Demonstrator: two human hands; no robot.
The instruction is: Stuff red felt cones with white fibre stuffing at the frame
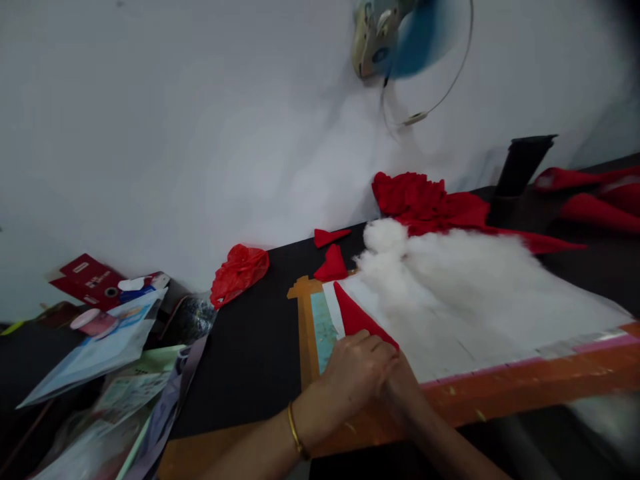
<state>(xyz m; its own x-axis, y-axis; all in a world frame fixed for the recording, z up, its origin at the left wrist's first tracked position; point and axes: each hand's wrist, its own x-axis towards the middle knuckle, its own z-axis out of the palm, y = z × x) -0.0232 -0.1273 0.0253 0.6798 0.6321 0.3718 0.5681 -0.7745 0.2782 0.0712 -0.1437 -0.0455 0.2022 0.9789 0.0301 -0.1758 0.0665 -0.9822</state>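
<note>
A pointed red felt cone [357, 319] lies over the white sheet, its tip toward the wall. My left hand [357, 363], with a gold bangle on the wrist, is closed on the wide lower end of the cone. Pressed against it, my right hand [400, 381] is closed at the same end; most of its fingers are hidden behind the left. Just beyond the hands, a pile of fluffy white stuffing [465, 273] is spread over the sheet. Two more red felt pieces, one smaller cone [331, 237] and one folded piece [331, 263], lie farther back.
Behind the stuffing sits a heap of red felt [425, 200], beside a black upright holder [520, 167]. A red plastic bag [240, 272] rests near the wall. Packets and a red box [87, 281] crowd the left. Orange tape [530, 383] runs along the table's front edge. A fan [400, 40] hangs on the wall.
</note>
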